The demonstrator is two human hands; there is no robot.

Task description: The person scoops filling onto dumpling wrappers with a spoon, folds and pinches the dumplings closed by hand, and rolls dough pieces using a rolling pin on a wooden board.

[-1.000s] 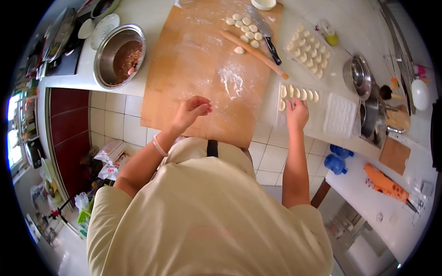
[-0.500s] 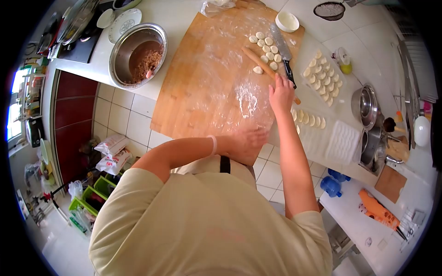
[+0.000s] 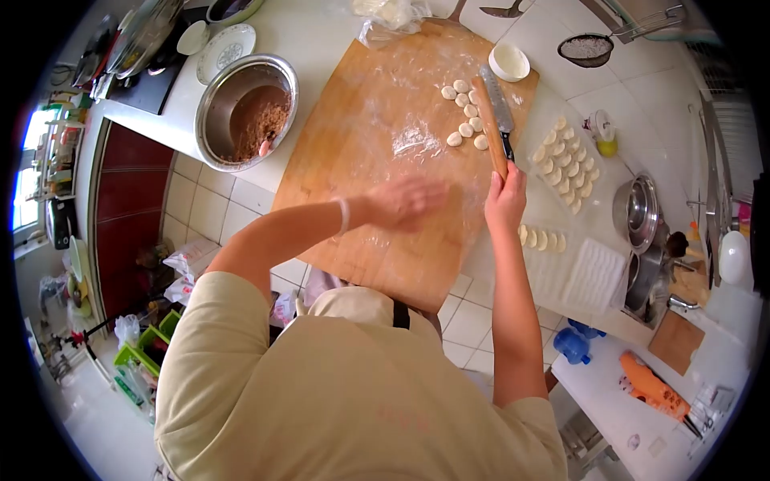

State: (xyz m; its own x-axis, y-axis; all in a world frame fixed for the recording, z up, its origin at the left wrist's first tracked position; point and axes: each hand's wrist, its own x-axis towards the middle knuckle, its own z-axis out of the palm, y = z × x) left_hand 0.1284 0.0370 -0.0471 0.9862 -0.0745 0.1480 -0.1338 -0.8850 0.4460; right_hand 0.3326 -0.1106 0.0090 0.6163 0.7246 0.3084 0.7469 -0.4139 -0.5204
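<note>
My right hand [image 3: 506, 199] is closed around the lower end of a wooden rolling pin [image 3: 490, 127] at the board's right side. Close against the pin lies a knife [image 3: 499, 100], its black handle partly hidden by my fingers. My left hand [image 3: 409, 202] is over the middle of the floured wooden board [image 3: 361, 120]; it looks flat with fingers stretched out, though motion blurs them. Nothing shows in it. Small round dough pieces [image 3: 465, 129] sit left of the pin. White flour [image 3: 417, 139] is spread above my left hand.
A metal bowl of brown filling [image 3: 261, 128] stands left of the board. To the right are rows of shaped dumplings [image 3: 565, 168], a white ridged tray [image 3: 592, 274] and metal bowls [image 3: 638, 200]. A white bowl [image 3: 509, 62] sits at the board's far right corner.
My left hand has moved from the near edge up over the board. The rolling pin has swung from a slant to lie alongside the knife. The flour patch has spread away from me.
</note>
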